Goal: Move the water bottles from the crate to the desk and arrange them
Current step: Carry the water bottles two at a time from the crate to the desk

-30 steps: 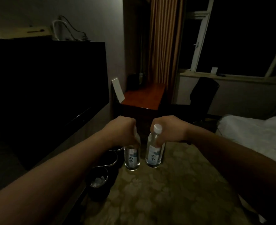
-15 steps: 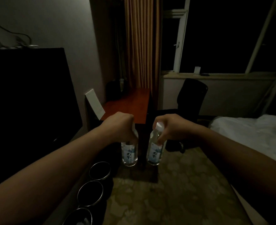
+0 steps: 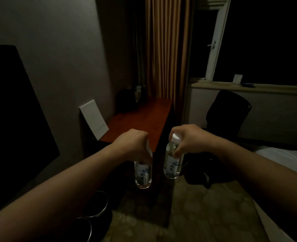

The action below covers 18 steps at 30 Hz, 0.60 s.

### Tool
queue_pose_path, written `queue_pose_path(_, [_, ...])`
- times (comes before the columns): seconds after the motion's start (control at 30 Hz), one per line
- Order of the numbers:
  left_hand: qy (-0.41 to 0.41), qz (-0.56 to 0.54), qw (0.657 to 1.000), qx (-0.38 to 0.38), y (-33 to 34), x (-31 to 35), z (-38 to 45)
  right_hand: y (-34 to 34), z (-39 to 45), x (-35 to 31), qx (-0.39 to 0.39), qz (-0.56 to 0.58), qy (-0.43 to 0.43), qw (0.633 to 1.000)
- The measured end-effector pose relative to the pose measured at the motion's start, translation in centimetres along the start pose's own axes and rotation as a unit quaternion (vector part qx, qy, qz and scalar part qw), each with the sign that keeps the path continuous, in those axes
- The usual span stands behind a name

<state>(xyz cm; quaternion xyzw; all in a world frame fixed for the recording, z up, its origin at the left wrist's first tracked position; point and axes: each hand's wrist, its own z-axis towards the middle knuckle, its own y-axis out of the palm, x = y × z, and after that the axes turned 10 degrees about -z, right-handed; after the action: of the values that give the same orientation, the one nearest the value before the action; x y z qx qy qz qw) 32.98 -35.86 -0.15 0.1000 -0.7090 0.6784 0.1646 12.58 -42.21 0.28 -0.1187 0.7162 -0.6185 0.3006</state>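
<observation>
Two water bottles are in transit, one per hand, both clear of any surface. The left hand is curled over the top of the left bottle, its cap hidden under the fingers; the bottle hangs upright below the fist. The right hand pinches the right bottle at the neck and shoulder, the white cap showing above the fingers; this bottle also hangs near vertical, its base tipped slightly toward the centre. The two bottles are side by side, near each other but apart. The desk, a reddish-brown top, lies directly ahead of and beyond both hands, running lengthwise away from the camera along the left wall toward the curtain. Its near end sits just behind the left hand in the view, so the left hand appears the nearer to it; the right hand is level with the desk's right-hand edge. A white card leans against the wall at the near left corner of the desk, and dark objects stand at its far end. Judgement: the carry is underway, and placement calls for a forward reach with both bottles kept upright. The crate is not in view. Metal bins stand on the floor at lower left, an office chair to the right.
</observation>
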Motion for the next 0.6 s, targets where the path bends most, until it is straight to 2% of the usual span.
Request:
queue_pose_path(0.3, [-0.083,-0.046,0.995,0.028,0.1,2.8,15.8,-6.7,12.5,10.4,-0.027,-0.012,-0.096,0.995])
queue_pose_path(0.6, [-0.121,-0.032,0.991,0.045,-0.6,-2.8,30.0,-7.1,28.8,16.5,-0.059,-0.022,-0.136,0.989])
